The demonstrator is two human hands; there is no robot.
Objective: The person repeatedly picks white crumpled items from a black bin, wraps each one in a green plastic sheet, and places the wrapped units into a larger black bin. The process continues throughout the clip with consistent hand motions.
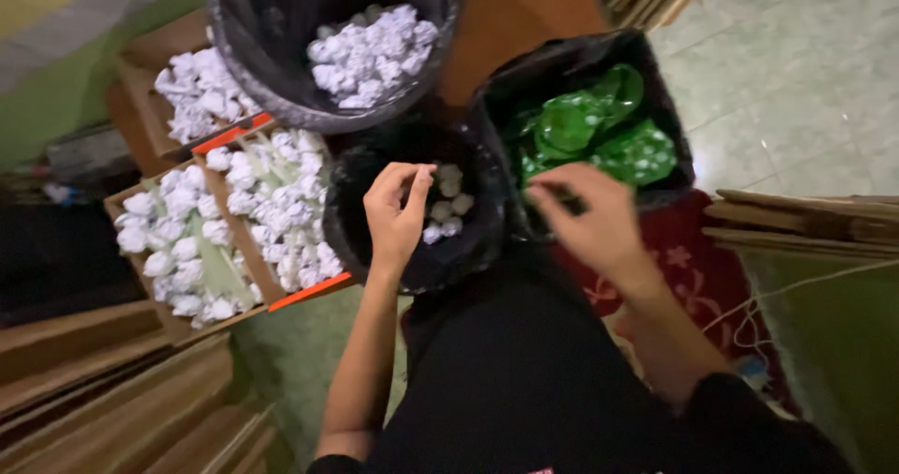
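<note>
**Head view: hands over black-lined bins**

Seen from above, largest first: big black bin (pixel 281 52) heaped with white paper balls (pixel 370 52); bag (pixel 674 146) stuffed with green wrappers (pixel 599 127); cardboard trays (pixel 253 268) packed with white bundles (pixel 187 240); small middle bin (pixel 375 240) with a few pale balls (pixel 448 207). Left hand (pixel 395 214) loosely curled at that bin's rim, fingertips pinched; contents impossible to tell. Right hand (pixel 590 216) pinching something dark beside the green wrappers.

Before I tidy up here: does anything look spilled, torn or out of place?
Nothing stands out. The white wads sit inside the cardboard boxes and black bags; none shows on the floor. Green wrappers stay in their bag. Left hand and right hand hover over the middle bag.
</note>
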